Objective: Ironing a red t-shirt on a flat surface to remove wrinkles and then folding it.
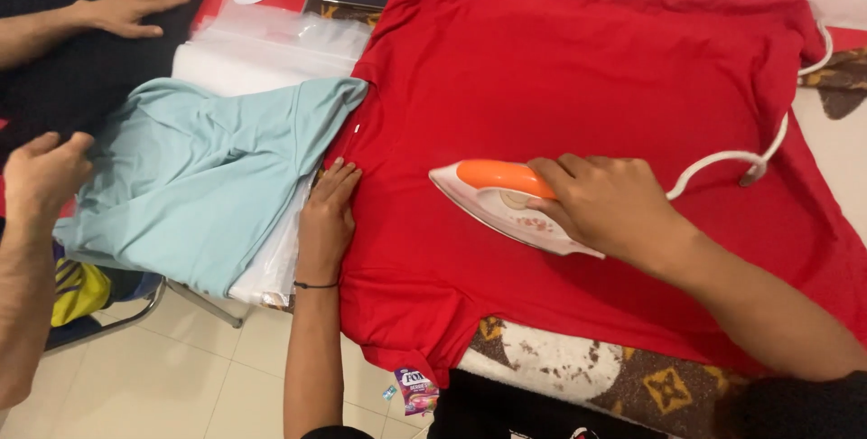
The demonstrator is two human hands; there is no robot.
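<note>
1. Red cloth takes up most of the view: a red T-shirt [560, 69] lies spread flat over a brown patterned blanket [623, 376], whose edge shows below the shirt's hem.
2. Your right hand [614, 204] rests on the shirt near its middle and grips the orange handle of a white iron [506, 200]. The fingers are curled together round the handle, and the iron's soleplate sits flat on the fabric with its tip pointing toward your left.
3. A white cord [741, 157] runs from behind your right hand across the shirt to the far right edge.
4. Your left hand [327, 209] lies palm down on the shirt's left edge, just beside the iron's tip but apart from it. The fingers are straight and held close together, pressing the cloth flat. A thin dark band circles that wrist.
5. A light blue garment [199, 186] lies just to the left of your left hand, draped over a stack of clear plastic bags [262, 51].
6. Another person's hand [135, 5] rests at the upper left, fingers spread, on a black cloth [81, 78]. That person's second hand [45, 172] is at the left edge of the blue garment, fingers bent; whether it grips the cloth cannot be told.
7. A small coloured wrapper [415, 389] lies on the pale tiled floor [181, 376] below the shirt's hem.
</note>
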